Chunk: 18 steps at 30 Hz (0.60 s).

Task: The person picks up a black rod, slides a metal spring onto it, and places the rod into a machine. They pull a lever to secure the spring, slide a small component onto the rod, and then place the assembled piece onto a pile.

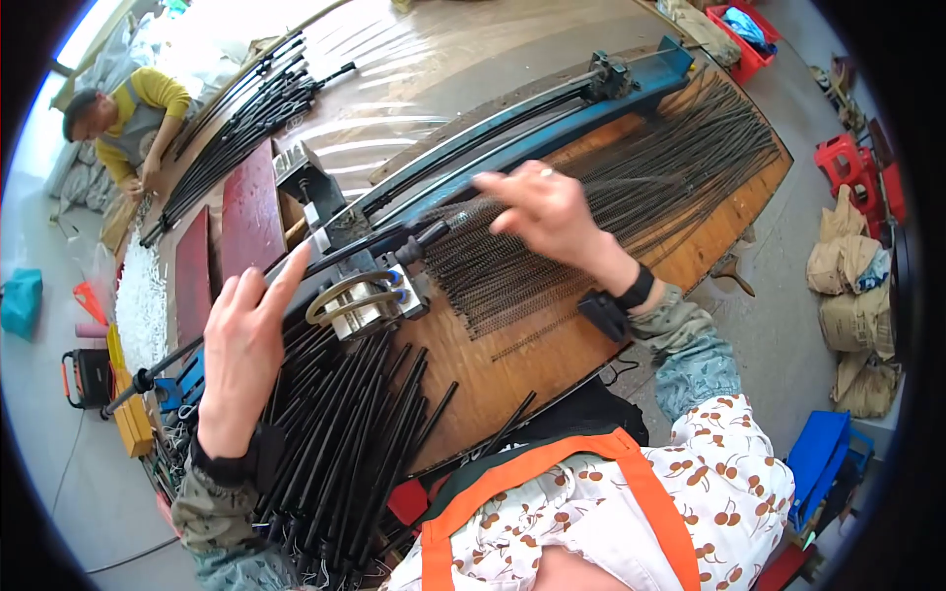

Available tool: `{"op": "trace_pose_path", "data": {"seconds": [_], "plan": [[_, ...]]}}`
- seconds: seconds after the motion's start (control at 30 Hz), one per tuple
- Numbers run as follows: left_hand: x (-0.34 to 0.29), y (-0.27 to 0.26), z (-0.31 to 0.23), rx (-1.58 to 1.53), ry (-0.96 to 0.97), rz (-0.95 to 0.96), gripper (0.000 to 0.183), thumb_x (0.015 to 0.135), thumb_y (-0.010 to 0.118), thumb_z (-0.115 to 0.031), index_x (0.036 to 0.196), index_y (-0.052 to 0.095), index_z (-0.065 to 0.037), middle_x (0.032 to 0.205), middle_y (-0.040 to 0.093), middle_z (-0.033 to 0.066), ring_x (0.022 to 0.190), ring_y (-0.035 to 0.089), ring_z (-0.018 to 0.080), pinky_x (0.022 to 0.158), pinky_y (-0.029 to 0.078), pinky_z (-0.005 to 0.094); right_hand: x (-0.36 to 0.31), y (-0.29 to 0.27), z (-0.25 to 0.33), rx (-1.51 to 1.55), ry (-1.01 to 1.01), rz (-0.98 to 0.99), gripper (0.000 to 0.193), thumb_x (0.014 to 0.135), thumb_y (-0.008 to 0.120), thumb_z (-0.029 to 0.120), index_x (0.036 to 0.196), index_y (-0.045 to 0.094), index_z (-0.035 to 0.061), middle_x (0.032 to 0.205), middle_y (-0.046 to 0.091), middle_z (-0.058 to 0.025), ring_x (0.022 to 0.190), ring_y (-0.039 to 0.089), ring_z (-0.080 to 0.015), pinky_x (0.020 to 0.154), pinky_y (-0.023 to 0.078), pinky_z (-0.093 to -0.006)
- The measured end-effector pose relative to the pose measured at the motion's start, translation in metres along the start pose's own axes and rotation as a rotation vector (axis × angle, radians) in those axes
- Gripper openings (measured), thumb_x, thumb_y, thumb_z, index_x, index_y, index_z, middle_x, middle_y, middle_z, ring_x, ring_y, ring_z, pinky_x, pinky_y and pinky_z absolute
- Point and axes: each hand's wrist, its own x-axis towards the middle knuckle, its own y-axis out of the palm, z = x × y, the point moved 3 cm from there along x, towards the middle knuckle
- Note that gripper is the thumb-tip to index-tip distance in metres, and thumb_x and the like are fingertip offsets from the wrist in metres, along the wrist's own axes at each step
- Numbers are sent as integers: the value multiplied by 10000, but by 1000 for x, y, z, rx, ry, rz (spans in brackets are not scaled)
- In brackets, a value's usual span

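While the left hand (243, 355) lies spread over the near end of a long black tube (325, 258), forefinger stretched along it, the right hand (547, 212) hovers with loosely curled fingers at the edge of a big heap of thin coiled springs (611, 197) on the wooden tabletop (532, 360). Whether its fingertips pinch a spring cannot be made out; motion blur smears them.

The tube rests in a blue rail jig (552, 123) that crosses the tabletop, just beside a small metal clamp block (370, 300). By the look of it, the work is somewhere in the middle: a thick stack of black tubes (345, 443) lies below the left hand, and the spring heap is large, so plenty appears left. Which tubes are already finished I cannot tell, since their insides do not show.

Another bundle of dark tubes (241, 123) lies at the far left, where a second person (133, 123) in a yellow top sits. The near tube ends are cut off by the person's apron (552, 483), and the fisheye rim bends and darkens everything at the edges.
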Motion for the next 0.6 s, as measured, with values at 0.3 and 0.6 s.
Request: {"op": "trace_pose_path", "data": {"seconds": [0.3, 0.6], "plan": [[-48, -21, 50, -176, -276, -287, 273, 972, 578, -46, 1236, 613, -105, 997, 655, 164, 875, 623, 382, 760, 513, 452, 19, 9, -11, -50, 107, 19, 409, 959, 623, 73, 1366, 588, 43, 874, 641, -135, 739, 613, -253, 659, 503, -361], [-124, -71, 128, -98, -533, -445, 273, 1020, 607, -80, 1270, 641, 25, 1111, 709, 133, 998, 640, 134, 885, 486, 261, 99, 107, 17, 560, 421, 412, 120, 1022, 571, 78, 1040, 643, -16, 833, 695, -41, 766, 674, -110, 726, 557, -262]]}}
